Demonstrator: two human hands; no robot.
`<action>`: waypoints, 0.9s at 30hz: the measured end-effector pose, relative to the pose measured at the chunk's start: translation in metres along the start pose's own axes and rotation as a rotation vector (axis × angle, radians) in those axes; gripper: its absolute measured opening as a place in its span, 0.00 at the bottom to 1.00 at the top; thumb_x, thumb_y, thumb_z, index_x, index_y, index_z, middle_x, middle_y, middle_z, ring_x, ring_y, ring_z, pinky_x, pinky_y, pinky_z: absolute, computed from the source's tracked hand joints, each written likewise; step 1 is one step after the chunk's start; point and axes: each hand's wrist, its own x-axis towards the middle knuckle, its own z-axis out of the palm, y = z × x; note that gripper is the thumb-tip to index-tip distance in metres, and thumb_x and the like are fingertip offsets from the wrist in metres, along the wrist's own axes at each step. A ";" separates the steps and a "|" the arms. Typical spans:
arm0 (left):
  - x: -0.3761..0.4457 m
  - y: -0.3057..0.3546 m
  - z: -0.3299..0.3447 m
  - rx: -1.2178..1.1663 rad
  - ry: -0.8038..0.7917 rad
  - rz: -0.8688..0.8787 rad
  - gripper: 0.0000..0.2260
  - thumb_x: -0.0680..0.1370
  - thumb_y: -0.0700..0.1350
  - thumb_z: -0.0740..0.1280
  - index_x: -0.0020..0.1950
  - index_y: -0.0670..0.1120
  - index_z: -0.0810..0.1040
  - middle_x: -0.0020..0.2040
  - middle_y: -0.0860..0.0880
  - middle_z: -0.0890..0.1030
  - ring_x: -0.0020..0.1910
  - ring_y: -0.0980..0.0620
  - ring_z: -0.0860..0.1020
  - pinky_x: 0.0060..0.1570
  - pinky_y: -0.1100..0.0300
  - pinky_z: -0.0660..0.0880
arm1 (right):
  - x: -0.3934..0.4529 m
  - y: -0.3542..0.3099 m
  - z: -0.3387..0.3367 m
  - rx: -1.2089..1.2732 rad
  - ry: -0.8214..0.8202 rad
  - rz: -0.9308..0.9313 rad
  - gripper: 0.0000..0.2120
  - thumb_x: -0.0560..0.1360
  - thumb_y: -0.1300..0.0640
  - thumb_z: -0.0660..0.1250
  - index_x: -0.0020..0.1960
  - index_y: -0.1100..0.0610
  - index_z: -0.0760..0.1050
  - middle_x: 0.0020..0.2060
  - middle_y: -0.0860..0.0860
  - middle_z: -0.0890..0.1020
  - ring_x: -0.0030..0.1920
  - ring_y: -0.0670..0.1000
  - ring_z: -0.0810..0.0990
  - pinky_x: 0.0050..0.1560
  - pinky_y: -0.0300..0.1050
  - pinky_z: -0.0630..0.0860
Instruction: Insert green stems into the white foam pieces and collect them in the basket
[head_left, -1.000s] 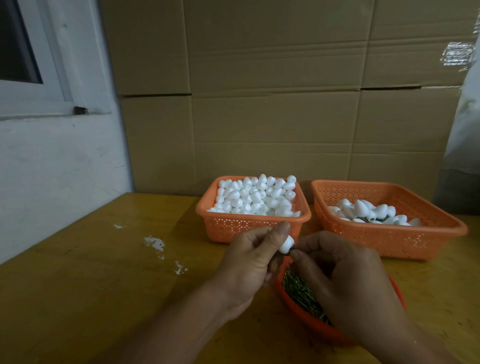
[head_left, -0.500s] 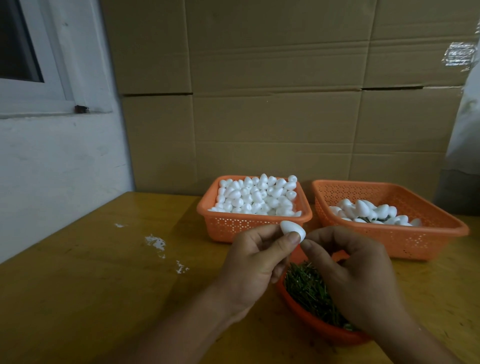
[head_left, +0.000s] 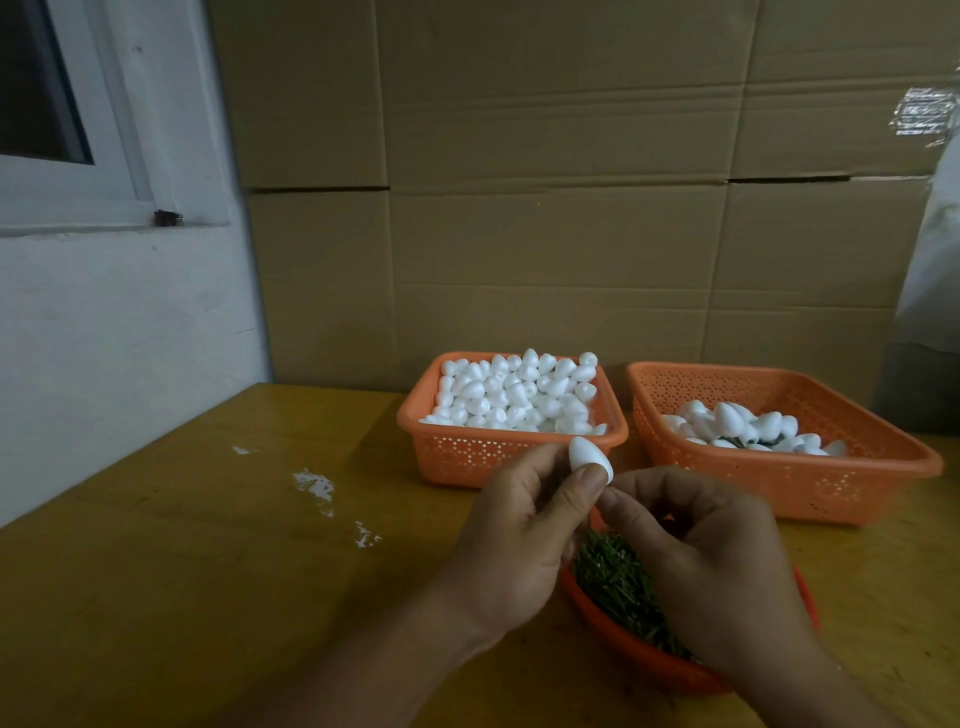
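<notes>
Foam piece (head_left: 589, 461) pinched between thumb and fingers of left hand (head_left: 524, 525), held just above bowl of green stems (head_left: 618, 587). Right hand (head_left: 711, 561) fingers curled, tips meeting the foam's lower end; likely pinching a stem, but can't see one. Step looks like insertion, stem going into the base. Next: push straight along the axis, then drop it into the right basket (head_left: 883, 462), which holds a few finished ones. Left basket (head_left: 498, 457) holds plain foam pieces (head_left: 514, 395). All on wooden table (head_left: 208, 545), cardboard behind.
</notes>
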 end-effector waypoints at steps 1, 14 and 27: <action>0.000 0.000 0.000 0.015 0.001 0.006 0.08 0.82 0.51 0.64 0.46 0.52 0.78 0.32 0.54 0.73 0.31 0.57 0.71 0.32 0.65 0.69 | -0.001 0.000 0.000 0.007 0.001 -0.001 0.05 0.73 0.54 0.73 0.38 0.48 0.84 0.32 0.49 0.85 0.33 0.50 0.82 0.36 0.49 0.78; -0.002 0.007 0.002 0.056 -0.010 0.044 0.08 0.83 0.52 0.62 0.46 0.54 0.77 0.32 0.55 0.73 0.32 0.57 0.71 0.32 0.64 0.69 | -0.006 -0.002 0.006 0.003 0.016 -0.096 0.08 0.74 0.59 0.72 0.41 0.46 0.83 0.32 0.40 0.85 0.32 0.40 0.83 0.33 0.28 0.74; 0.000 0.001 0.004 0.023 0.003 0.050 0.13 0.77 0.63 0.65 0.51 0.55 0.78 0.33 0.61 0.78 0.32 0.64 0.76 0.33 0.71 0.70 | -0.001 -0.001 0.001 0.035 0.050 -0.024 0.05 0.73 0.56 0.73 0.39 0.48 0.84 0.30 0.46 0.84 0.26 0.42 0.78 0.26 0.31 0.71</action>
